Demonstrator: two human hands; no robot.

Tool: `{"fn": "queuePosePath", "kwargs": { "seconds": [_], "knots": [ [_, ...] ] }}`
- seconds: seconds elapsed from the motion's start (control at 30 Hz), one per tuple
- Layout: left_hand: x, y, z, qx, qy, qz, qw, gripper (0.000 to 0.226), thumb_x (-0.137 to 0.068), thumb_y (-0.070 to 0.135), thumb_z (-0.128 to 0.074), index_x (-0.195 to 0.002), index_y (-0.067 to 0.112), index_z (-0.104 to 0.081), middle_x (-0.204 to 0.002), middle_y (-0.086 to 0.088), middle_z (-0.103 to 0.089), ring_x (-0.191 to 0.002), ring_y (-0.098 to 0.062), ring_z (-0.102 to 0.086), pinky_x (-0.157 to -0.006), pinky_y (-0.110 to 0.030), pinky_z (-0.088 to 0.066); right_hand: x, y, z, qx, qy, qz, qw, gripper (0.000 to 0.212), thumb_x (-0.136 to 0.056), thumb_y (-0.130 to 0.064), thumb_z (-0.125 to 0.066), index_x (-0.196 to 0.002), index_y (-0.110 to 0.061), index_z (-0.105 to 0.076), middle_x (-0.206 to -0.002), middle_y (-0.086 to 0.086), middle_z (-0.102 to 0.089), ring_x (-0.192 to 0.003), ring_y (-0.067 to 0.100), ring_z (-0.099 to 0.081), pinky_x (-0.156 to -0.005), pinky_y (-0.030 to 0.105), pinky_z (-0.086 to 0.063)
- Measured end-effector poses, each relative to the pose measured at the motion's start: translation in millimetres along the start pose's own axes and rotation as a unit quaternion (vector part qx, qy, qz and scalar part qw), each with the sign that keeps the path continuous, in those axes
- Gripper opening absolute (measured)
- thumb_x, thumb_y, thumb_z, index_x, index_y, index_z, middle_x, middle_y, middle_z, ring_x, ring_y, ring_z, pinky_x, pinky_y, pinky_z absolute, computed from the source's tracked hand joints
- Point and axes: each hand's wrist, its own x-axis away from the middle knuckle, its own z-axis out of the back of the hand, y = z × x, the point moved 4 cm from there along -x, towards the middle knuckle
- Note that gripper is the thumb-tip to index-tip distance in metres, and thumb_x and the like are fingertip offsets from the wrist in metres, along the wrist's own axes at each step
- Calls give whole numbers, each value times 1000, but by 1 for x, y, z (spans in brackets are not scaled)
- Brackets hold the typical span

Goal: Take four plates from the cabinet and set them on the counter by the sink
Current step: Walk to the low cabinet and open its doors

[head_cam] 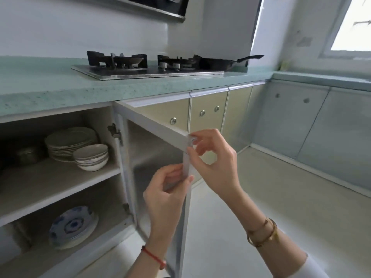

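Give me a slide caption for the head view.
Both hands hold the open cabinet door; plates wait inside.

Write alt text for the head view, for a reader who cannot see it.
Both hands grip the edge of an open cabinet door under a green counter: left hand low, right hand at the top corner. Inside, white plates and bowls sit on the upper shelf, blue-patterned plates below.
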Motion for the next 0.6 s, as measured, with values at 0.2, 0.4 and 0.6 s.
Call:
{"fn": "queuePosePath", "kwargs": {
  "seconds": [0.2, 0.4, 0.6],
  "knots": [
    [-4, -4, -40, -32, 40, -20, 998, 27, -75, 17, -84, -98, 26, -74, -91, 15, -76, -85, -2, -73, -71, -10, -55, -14, 22, 21, 36, 22, -21, 999, 22, -83, -9, -71, -105, -10, -69, -94, 1, -61, -67, 13, -63, -64, 21, -54],
    [-12, -7, -41, -91, -14, -76, 993, 30, -73, 19, -86, -100, 18, -72, -93, 12, -75, -85, 0, -72, -74, -9, -54, -13, 20, 22, 113, 52, -4, 992, 30, -84, -18, -72, -113, -17, -65, -97, -7, -52, -80, 4, -53, -75, 10, -43],
    [-27, 2, -7, -75, -119, -59, 988, 36, -81, 20, -81, -114, 19, -69, -105, 10, -76, -101, -10, -73, -88, -24, -57, -13, -9, 3, 70, 109, 120, 984, 16, -91, -12, -62, -107, -11, -63, -89, -9, -49, -76, 8, -50, -72, 21, -46]
  ]
}}
